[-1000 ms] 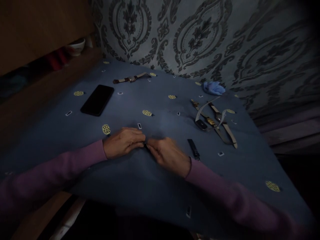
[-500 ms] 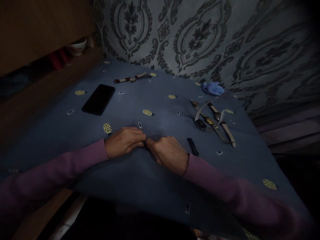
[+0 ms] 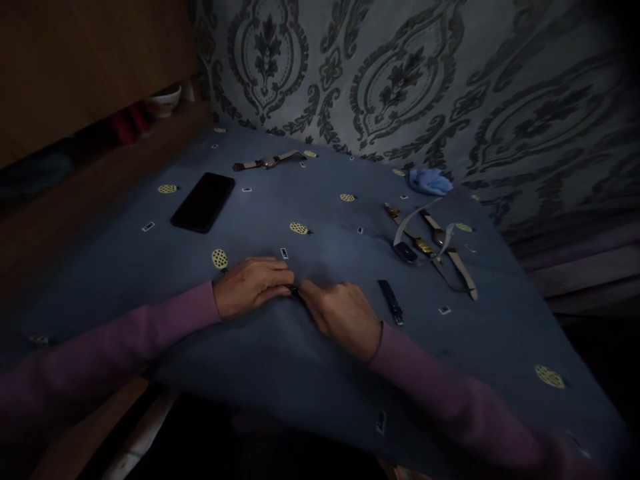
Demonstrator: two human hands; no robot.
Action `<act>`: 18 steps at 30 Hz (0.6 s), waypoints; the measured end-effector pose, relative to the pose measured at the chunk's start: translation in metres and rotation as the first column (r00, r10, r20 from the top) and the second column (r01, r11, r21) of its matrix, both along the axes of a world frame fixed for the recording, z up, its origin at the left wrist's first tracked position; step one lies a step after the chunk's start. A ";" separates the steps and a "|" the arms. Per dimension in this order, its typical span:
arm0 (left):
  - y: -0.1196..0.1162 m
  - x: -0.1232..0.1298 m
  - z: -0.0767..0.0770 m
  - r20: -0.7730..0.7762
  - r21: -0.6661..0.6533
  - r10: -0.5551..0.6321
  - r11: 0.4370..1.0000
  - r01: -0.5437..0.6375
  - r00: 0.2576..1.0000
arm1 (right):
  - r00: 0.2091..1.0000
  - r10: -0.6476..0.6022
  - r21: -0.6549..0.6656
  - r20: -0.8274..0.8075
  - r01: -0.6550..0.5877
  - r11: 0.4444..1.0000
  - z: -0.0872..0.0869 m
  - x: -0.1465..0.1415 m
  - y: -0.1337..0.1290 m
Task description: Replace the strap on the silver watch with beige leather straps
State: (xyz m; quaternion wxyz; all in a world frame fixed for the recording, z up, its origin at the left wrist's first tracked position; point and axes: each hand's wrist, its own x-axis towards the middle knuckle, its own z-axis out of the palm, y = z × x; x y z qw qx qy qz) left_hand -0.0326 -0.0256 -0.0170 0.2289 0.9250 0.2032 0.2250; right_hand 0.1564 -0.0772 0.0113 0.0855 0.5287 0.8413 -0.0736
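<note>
My left hand and my right hand meet near the front of the table. Pinched between their fingertips is a small dark object with a slight shine, mostly hidden by the fingers, so its kind does not show. Just right of my right hand lies a short black watch strap piece with a metal buckle end. Farther right, several watches lie in a cluster, among them a black-faced watch with a pale band and a gold-coloured watch.
A black phone lies at the left. Behind it a brown-and-pale-strapped watch is stretched out. Crumpled blue cloth or plastic sits by the patterned wall. A wooden shelf borders the blue tablecloth on the left.
The view has shifted slightly, so the table's things appear a little lower and farther right. Both hands keep their pinch, and a bit more of the dark object shows between them.
</note>
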 end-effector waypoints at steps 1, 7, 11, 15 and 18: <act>0.000 0.000 0.000 -0.004 -0.007 0.004 1.000 -0.004 1.000 | 0.999 -0.017 0.000 -0.027 0.017 1.000 -0.002 0.002 -0.001; 0.000 -0.002 0.001 -0.016 -0.083 0.030 0.996 -0.031 0.999 | 0.969 -0.102 -0.027 -0.227 0.098 0.995 -0.010 0.016 -0.007; 0.000 -0.002 0.006 -0.009 -0.156 0.024 0.987 -0.025 1.000 | 0.924 -0.166 -0.028 -0.346 0.167 0.986 -0.014 0.019 -0.011; 0.000 -0.002 0.009 -0.043 -0.208 0.025 0.978 -0.034 0.999 | 0.884 -0.210 -0.045 -0.418 0.211 0.976 -0.016 0.016 -0.013; 0.001 -0.002 0.009 -0.050 -0.200 0.027 0.979 -0.036 0.998 | 0.861 -0.227 -0.073 -0.454 0.218 0.973 -0.015 0.015 -0.012</act>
